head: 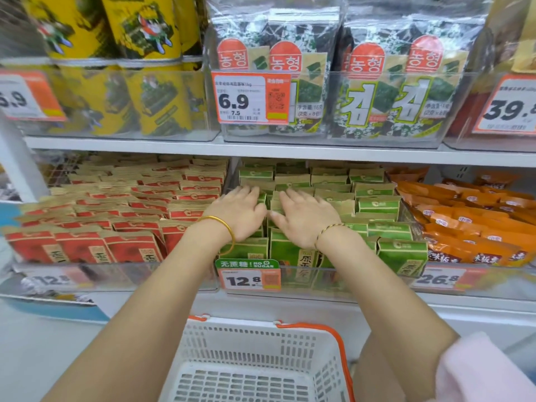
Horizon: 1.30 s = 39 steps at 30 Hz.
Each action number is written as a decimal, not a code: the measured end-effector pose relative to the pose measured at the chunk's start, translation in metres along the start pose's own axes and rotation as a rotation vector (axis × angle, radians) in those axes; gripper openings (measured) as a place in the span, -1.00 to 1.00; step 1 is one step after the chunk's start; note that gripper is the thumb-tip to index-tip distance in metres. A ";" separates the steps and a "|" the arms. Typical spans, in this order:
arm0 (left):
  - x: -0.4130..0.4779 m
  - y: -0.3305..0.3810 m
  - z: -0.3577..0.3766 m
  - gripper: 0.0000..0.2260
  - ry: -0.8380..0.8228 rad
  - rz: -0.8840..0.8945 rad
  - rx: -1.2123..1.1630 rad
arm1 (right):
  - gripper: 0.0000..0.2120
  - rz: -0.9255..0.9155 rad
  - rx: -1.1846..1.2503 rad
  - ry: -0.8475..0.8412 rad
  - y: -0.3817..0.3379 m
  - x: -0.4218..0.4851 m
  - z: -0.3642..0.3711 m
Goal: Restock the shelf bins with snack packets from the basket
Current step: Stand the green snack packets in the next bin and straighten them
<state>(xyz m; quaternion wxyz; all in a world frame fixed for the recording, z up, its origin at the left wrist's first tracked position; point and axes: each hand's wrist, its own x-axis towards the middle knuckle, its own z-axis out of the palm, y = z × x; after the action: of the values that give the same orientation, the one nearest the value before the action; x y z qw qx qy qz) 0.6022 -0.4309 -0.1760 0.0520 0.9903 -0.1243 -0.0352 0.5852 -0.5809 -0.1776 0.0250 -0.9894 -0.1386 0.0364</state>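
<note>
Nearest the lens, a white slatted basket with an orange handle was seen below both forearms. Fingers of the left hand were laid fairly straight over the tops of the green snack packets, with nothing gripped. Fingers of the right hand were likewise stretched flat on the same packets, just beside the left. A gold bangle was worn on the left wrist, a braided cord on the right. The green packets were stood upright in rows in a clear shelf bin, fronted by a 12.8 price tag. Red packets were ranged in the bin to the left, orange packets to the right. Seaweed packs and yellow cans were held on the shelf above.
</note>
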 end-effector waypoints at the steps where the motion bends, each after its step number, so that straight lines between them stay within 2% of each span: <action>1: 0.003 0.001 -0.002 -0.52 0.017 0.004 -0.006 | -0.39 0.002 -0.012 -0.015 0.000 0.000 0.000; 4: 0.020 0.001 -0.008 -0.55 0.098 0.002 0.003 | -0.35 0.028 -0.034 -0.020 -0.004 0.001 0.002; 8: 0.032 0.004 -0.009 -0.56 -0.053 -0.024 -0.019 | -0.37 0.015 -0.014 -0.062 -0.001 0.000 -0.002; 9: 0.033 0.005 -0.009 -0.57 -0.043 -0.020 -0.016 | -0.41 0.010 0.005 -0.050 0.001 -0.001 -0.005; 12: 0.039 0.006 -0.013 -0.61 0.089 -0.027 -0.043 | -0.57 0.053 0.052 0.124 0.007 0.010 -0.015; 13: 0.043 0.005 -0.013 -0.61 0.078 -0.037 -0.056 | -0.59 0.072 0.052 0.158 0.010 0.018 -0.016; 16: 0.050 0.003 -0.011 -0.60 -0.035 -0.060 -0.055 | -0.52 0.105 0.053 0.074 0.013 0.042 -0.015; 20: 0.053 0.000 -0.008 -0.62 0.007 -0.074 -0.009 | -0.47 0.130 0.030 -0.015 0.016 0.054 -0.005; 23: 0.062 -0.003 -0.011 -0.50 -0.060 -0.123 -0.031 | -0.47 0.141 0.023 -0.024 0.015 0.054 -0.005; 26: 0.070 -0.005 -0.013 -0.36 -0.058 -0.177 -0.094 | -0.52 0.152 0.018 -0.016 0.013 0.053 -0.006; 30: 0.073 -0.006 -0.008 -0.46 -0.046 -0.184 -0.110 | -0.52 0.161 0.031 -0.015 0.012 0.054 -0.009; 34: 0.069 -0.007 -0.009 -0.56 0.045 -0.146 -0.135 | -0.52 0.189 0.050 -0.049 0.011 0.054 -0.012; 39: 0.064 -0.004 -0.006 -0.55 0.042 -0.073 -0.015 | -0.53 0.199 0.046 -0.018 0.007 0.052 -0.010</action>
<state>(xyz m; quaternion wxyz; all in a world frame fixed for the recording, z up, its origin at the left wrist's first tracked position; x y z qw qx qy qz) 0.6653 -0.4421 -0.1744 0.0606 0.9943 -0.0865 -0.0170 0.6382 -0.5737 -0.1713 0.0425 -0.9970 -0.0389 0.0508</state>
